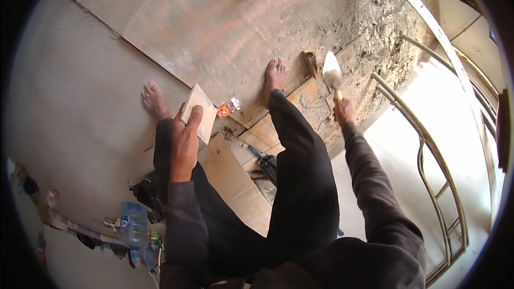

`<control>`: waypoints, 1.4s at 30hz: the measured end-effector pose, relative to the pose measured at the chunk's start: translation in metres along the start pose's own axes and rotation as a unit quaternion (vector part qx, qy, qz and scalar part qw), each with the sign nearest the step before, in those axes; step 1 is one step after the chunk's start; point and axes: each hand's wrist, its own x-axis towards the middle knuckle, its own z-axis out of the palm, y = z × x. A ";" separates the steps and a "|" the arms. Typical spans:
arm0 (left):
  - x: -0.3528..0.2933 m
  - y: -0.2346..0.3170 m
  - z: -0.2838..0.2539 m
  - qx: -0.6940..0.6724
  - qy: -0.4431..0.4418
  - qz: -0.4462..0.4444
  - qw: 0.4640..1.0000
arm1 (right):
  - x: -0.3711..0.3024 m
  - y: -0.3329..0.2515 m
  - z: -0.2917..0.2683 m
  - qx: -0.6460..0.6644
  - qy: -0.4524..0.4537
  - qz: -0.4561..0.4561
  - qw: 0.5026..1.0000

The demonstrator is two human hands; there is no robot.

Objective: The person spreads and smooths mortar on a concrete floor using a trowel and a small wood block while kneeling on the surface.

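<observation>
at nine o'clock, your left hand (186, 138) grips a small tile piece (198, 111).
toward two o'clock, your right hand (342, 111) is closed on a trowel (332, 75), blade over the mortar bed (342, 16).

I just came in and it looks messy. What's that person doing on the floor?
A barefoot person is standing on a half-tiled floor. The left hand holds a small tile piece by its edge. The right hand holds a trowel out over the rough mortar bed. Some big tiles are already laid. A water bottle and a dark power tool lie near the feet.
</observation>
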 end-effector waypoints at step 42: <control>-0.046 0.067 -0.225 -0.151 -0.009 0.085 0.985 | -0.309 -0.157 0.094 0.733 -0.273 0.145 0.606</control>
